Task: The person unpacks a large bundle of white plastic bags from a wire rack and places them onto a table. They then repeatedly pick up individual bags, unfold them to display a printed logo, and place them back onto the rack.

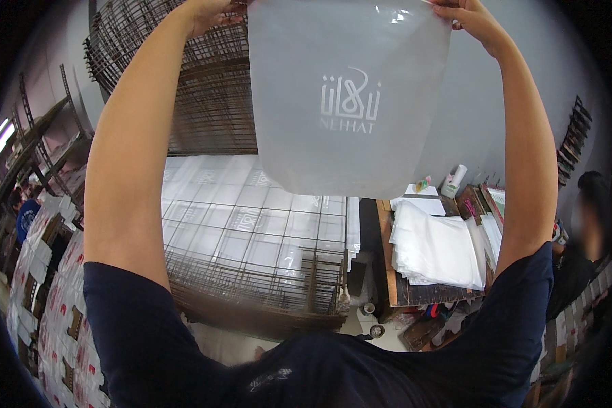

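Note:
Up in front of me hangs a translucent frosted plastic bag (347,163) with a white printed logo on it. My left hand (214,15) is at its upper left corner, with the fingers closed and partly cut off by the top edge of the picture. At the upper right corner, my right hand (468,16) pinches the bag between thumb and fingers. Below the bag, several similar printed bags (214,180) lie flat on a wire drying rack (251,255). More wire shelves (207,95) of the rack are tilted up behind the bag.
On the right, a wooden table (385,272) bears a stack of plain translucent bags (438,248) and a white bottle (453,180). A person (588,231) is at the far right; another in blue (27,216) is far left. Sheets on racks (68,319) stand at the left.

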Demonstrator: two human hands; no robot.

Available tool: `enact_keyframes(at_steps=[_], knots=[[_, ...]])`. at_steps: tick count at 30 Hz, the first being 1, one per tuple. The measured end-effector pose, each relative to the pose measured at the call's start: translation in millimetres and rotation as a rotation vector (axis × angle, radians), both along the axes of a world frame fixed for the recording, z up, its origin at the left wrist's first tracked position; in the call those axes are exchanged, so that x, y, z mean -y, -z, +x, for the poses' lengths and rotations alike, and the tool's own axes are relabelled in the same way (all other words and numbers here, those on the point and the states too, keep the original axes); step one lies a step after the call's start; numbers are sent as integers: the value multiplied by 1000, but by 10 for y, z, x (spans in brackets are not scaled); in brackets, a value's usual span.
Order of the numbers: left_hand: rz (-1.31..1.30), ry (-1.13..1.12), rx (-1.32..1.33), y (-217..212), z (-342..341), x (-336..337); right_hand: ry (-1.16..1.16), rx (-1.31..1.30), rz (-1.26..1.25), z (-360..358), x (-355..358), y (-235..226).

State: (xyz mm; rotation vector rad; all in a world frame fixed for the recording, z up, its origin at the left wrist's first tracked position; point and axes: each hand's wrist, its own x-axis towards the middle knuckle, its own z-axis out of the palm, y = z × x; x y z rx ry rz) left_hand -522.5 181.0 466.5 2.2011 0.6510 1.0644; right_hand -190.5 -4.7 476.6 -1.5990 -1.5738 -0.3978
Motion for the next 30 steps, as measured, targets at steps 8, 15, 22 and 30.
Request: enact_keyframes(at_steps=[8, 15, 22, 30], knots=[[-40, 6, 50, 18, -105, -11, 40, 22, 2, -138, 1, -30], [-14, 106, 18, 97, -219, 17, -27, 101, -13, -7, -127, 50], [-110, 194, 105, 113, -430, -429, -157, 122, -100, -360, -191, 133], [-102, 74, 143, 283, -1324, -701, -471, 382, -209, -1691, -529, 328]])
